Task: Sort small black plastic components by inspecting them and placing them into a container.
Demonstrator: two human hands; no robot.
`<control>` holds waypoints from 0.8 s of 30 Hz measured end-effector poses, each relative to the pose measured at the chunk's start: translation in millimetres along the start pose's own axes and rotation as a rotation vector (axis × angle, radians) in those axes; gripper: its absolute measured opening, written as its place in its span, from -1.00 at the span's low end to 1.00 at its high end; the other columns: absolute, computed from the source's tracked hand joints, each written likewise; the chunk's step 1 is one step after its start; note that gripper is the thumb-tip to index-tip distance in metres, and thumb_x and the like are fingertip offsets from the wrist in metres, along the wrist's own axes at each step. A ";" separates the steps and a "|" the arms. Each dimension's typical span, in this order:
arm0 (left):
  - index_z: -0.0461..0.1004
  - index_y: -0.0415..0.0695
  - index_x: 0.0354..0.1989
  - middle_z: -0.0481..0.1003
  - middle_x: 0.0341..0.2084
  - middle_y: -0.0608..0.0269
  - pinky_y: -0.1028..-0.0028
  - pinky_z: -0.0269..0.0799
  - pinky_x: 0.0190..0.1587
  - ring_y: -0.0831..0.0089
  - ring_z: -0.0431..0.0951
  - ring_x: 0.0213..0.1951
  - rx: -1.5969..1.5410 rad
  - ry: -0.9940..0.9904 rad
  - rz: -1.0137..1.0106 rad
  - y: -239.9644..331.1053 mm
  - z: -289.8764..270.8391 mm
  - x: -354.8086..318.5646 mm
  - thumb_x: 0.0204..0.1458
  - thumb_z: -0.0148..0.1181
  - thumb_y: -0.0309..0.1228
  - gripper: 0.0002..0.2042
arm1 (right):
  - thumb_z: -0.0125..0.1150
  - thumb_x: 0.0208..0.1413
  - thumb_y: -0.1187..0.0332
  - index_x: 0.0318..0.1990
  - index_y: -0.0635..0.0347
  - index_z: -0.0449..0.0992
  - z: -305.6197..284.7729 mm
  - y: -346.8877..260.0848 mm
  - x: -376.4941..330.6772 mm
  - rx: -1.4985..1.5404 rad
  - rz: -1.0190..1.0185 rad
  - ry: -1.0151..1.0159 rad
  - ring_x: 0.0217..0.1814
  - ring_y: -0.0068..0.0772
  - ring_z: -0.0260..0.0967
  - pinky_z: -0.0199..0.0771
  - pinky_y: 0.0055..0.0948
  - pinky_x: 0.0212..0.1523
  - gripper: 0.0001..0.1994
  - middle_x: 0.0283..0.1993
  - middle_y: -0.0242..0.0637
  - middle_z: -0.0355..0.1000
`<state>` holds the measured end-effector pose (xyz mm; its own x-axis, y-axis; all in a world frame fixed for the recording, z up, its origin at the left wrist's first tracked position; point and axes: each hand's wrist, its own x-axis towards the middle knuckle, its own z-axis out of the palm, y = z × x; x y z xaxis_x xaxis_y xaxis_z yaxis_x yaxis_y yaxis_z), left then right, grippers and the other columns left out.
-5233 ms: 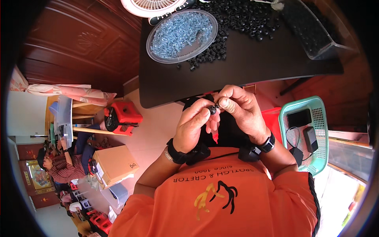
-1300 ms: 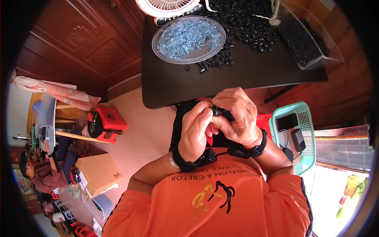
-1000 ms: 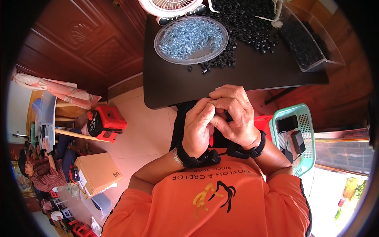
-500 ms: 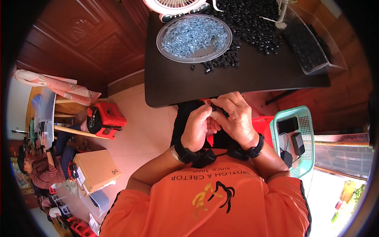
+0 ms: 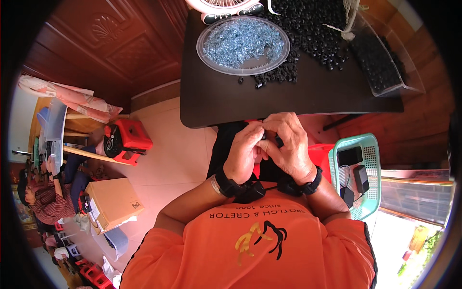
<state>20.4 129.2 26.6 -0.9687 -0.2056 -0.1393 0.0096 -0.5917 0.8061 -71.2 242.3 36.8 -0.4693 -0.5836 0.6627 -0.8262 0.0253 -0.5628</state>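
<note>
Close together just below the table's front edge, my left hand [image 5: 242, 153] and my right hand [image 5: 292, 147] meet at the fingertips. Between thumbs and fingers is a small black plastic piece [image 5: 263, 136], mostly covered. Another dark bit [image 5: 279, 141] shows under the curled fingers of my right hand; I cannot tell whether it is a separate piece. Beyond my hands, the black table [image 5: 231, 101] carries a pile of small black cylindrical pieces [image 5: 322, 33]. Beside the pile, an oval clear plastic tub [image 5: 206, 61] holds many small pale-blue transparent bits.
On the table's right stands a clear bin [image 5: 400, 87] of black pieces; a pink fan [image 5: 221, 7] is at the back. A mint-green basket [image 5: 377, 188] with black devices sits to my right. Leftward are a red stool [image 5: 137, 137], a cardboard box [image 5: 115, 202] and another person [image 5: 50, 207].
The whole view has shifted slightly. My hands stay together; the left thumb and fingers have closed in nearer the right fingertips, around the black piece.
</note>
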 end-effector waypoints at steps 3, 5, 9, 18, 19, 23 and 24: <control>0.40 -0.20 -0.29 0.39 -0.46 0.33 0.65 0.23 -0.46 0.65 0.35 -0.48 0.029 -0.019 0.016 2.6 1.0 -1.4 0.22 -0.10 -0.27 -0.75 | 0.43 -0.30 0.50 -0.24 0.20 0.49 -2.7 -8.8 -0.8 0.020 0.022 0.038 -0.18 -0.16 0.39 0.44 -0.30 -0.20 -0.64 -0.17 -0.23 0.44; 0.39 -0.21 -0.30 0.39 -0.46 0.32 0.64 0.23 -0.44 0.63 0.35 -0.47 0.000 -0.024 0.030 4.6 5.0 -3.4 0.21 -0.11 -0.29 -0.76 | 0.44 -0.30 0.49 -0.24 0.20 0.49 -3.6 -11.5 -1.2 0.023 0.028 0.042 -0.18 -0.17 0.39 0.44 -0.30 -0.19 -0.63 -0.16 -0.23 0.44; 0.38 -0.24 -0.30 0.39 -0.46 0.31 0.60 0.25 -0.38 0.60 0.35 -0.43 -0.054 -0.028 0.060 9.3 14.6 -7.7 0.21 -0.11 -0.33 -0.78 | 0.45 -0.29 0.48 -0.22 0.19 0.50 -7.9 -14.8 -0.6 0.041 0.046 0.021 -0.18 -0.18 0.39 0.45 -0.31 -0.18 -0.63 -0.16 -0.25 0.45; 0.38 -0.22 -0.33 0.40 -0.44 0.27 0.57 0.30 -0.34 0.57 0.37 -0.42 -0.005 -0.026 0.066 10.7 17.4 -8.8 0.24 -0.13 -0.30 -0.75 | 0.43 -0.26 0.49 -0.20 0.20 0.50 -13.0 -17.6 3.2 -0.050 -0.067 0.040 -0.18 -0.15 0.40 0.46 -0.28 -0.20 -0.63 -0.20 -0.25 0.45; 0.38 -0.22 -0.33 0.40 -0.44 0.27 0.57 0.30 -0.34 0.57 0.37 -0.42 -0.007 -0.026 0.068 9.8 17.3 -8.9 0.24 -0.13 -0.30 -0.75 | 0.43 -0.26 0.49 -0.20 0.20 0.50 -13.1 -16.3 4.0 -0.050 -0.069 0.039 -0.18 -0.15 0.40 0.46 -0.28 -0.20 -0.63 -0.20 -0.25 0.45; 0.37 -0.20 -0.37 0.42 -0.51 0.29 0.58 0.31 -0.44 0.58 0.40 -0.49 0.028 -0.057 0.075 7.8 12.9 -7.4 0.26 -0.17 -0.25 -0.71 | 0.38 -0.25 0.53 -0.19 0.24 0.48 -12.8 -12.4 6.9 -0.066 -0.049 0.034 -0.20 -0.13 0.39 0.45 -0.27 -0.21 -0.64 -0.22 -0.22 0.44; 0.37 -0.19 -0.38 0.42 -0.54 0.31 0.59 0.31 -0.48 0.58 0.41 -0.53 0.074 -0.061 0.088 7.7 11.0 -7.1 0.25 -0.17 -0.24 -0.70 | 0.37 -0.25 0.55 -0.19 0.25 0.47 -12.4 -11.9 6.8 -0.045 -0.041 0.003 -0.21 -0.13 0.39 0.45 -0.27 -0.21 -0.64 -0.23 -0.20 0.44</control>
<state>24.7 134.7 40.1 -0.9783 -0.2045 -0.0328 0.0789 -0.5141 0.8541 -68.5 248.2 54.1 -0.4358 -0.5828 0.6859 -0.8577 0.0378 -0.5127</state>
